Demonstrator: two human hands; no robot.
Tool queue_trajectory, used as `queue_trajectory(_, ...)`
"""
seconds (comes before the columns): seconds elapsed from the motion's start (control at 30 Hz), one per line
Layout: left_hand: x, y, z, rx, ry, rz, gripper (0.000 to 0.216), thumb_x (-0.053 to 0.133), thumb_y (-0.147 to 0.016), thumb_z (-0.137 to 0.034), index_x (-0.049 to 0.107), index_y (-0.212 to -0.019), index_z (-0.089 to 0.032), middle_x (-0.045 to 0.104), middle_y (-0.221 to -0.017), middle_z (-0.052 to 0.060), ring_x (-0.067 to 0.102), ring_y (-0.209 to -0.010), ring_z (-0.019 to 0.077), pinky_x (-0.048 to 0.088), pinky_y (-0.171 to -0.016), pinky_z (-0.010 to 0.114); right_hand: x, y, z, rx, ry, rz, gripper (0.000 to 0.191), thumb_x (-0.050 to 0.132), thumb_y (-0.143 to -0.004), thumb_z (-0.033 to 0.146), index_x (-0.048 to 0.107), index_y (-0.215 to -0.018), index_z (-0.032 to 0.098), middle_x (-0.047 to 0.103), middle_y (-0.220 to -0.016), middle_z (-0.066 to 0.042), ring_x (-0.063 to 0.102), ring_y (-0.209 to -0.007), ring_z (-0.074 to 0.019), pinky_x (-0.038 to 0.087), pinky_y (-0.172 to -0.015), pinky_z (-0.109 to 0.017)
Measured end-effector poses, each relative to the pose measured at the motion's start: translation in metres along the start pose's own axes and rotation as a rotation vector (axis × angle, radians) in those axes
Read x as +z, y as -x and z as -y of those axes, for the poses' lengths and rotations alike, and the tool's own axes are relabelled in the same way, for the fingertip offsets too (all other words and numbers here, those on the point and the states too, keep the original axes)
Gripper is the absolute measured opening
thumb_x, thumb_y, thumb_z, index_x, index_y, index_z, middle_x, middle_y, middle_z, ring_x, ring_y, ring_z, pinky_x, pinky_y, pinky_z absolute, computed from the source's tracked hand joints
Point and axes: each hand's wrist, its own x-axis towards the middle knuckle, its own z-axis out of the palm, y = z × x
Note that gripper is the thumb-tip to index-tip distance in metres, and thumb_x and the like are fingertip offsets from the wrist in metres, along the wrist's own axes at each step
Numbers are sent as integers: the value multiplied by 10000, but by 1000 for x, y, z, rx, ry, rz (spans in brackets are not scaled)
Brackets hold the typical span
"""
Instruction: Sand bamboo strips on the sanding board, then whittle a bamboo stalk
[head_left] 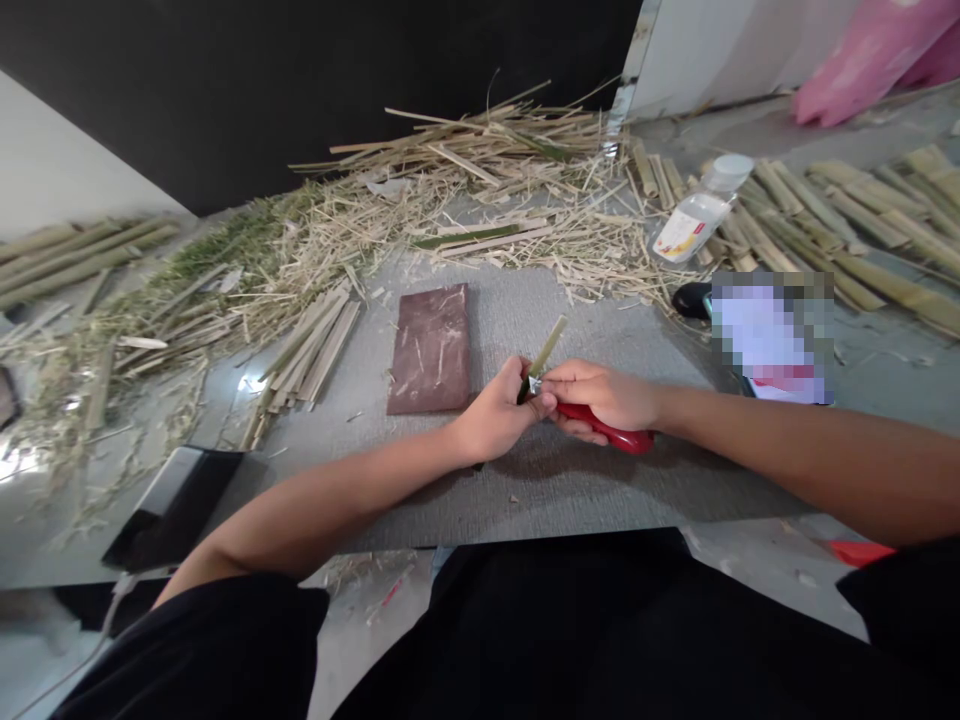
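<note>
My right hand [600, 395] is closed round the red handle of a knife [628, 439], whose short metal blade shows between my two hands. The fingers of my left hand [499, 410] are closed on a narrow bamboo strip [550, 342], its pale green end sticking up and away from me. The blade lies against or right beside the strip; its edge is mostly hidden by my fingers. Just left of my hands, a brown rectangular pad [430, 348] with pale scratches rests on the grey table [495, 510].
A heap of bamboo shavings [300, 240] spreads along the back and left. Split strips [315, 345] lie left of the pad. On the right are a clear bottle [697, 215], a phone [772, 335] and bamboo pieces [892, 240]. A black device with a cable [176, 505] sits front left.
</note>
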Motion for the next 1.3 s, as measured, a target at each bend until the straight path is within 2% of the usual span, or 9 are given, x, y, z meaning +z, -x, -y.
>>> queue_trajectory(0.23, 2, -2, 5, 19, -21, -32, 458, 669, -960, -590, 409, -952, -213, 431, -729, -55, 356, -598, 91, 283, -567, 258, 5, -1, -6, -78, 67, -141, 404, 531, -1050, 511, 516, -782, 209, 509, -497, 49, 463, -361, -105, 403, -366, -213)
queue_trajectory(0.3, 1, -1, 3, 17, -31, -26, 470, 695, -941, -588, 414, -960, -212, 435, -738, -53, 363, -611, 94, 292, -573, 257, 2, -1, -4, -64, 63, -99, 402, 533, -1050, 513, 513, -784, 212, 513, -506, 49, 464, -362, -106, 395, -359, -213)
queue_trajectory(0.4, -1, -1, -1, 18, -66, -5, 500, 762, -891, -567, 429, -979, -204, 448, -763, -49, 378, -645, 100, 312, -592, 256, -3, 0, 1, 0, 46, 50, 395, 524, -1056, 506, 516, -793, 212, 514, -510, 50, 462, -356, -107, 364, -337, -209)
queue_trajectory(0.47, -2, 0, -2, 21, -70, 3, 497, 760, -892, -561, 428, -984, -203, 457, -771, -45, 386, -660, 104, 319, -600, 257, -5, 0, 3, 20, 46, 87, 393, 515, -1061, 500, 515, -796, 210, 508, -504, 52, 458, -350, -103, 354, -333, -205)
queue_trajectory(0.73, 0, -1, 3, 21, -15, 16, 479, 731, -923, -565, 420, -984, -206, 455, -758, -47, 402, -642, 101, 320, -589, 255, 4, 0, -4, -27, 75, -38, 397, 508, -1062, 522, 510, -808, 218, 511, -515, 50, 461, -373, -111, 396, -359, -219)
queue_trajectory(0.93, 0, -3, 5, 12, -38, -45, 446, 689, -963, -556, 404, -914, -217, 414, -720, -54, 369, -603, 94, 293, -556, 255, 7, -1, -11, -129, 92, -176, 407, 506, -1070, 515, 515, -798, 212, 513, -496, 51, 457, -369, -104, 402, -366, -215)
queue_trajectory(1.13, -2, 0, 0, 17, -113, 0, 474, 758, -904, -547, 432, -964, -207, 462, -765, -41, 383, -641, 103, 310, -578, 255, -4, 0, 2, 14, 58, 73, 405, 521, -1061, 512, 508, -788, 213, 505, -500, 56, 451, -348, -102, 361, -335, -207)
queue_trajectory(1.3, 0, 0, 3, 33, -95, -14, 433, 700, -953, -540, 423, -990, -209, 492, -779, -30, 405, -653, 112, 325, -602, 265, -4, 0, 4, 17, 41, 63, 400, 527, -1058, 508, 519, -791, 211, 503, -497, 57, 448, -348, -99, 353, -330, -203)
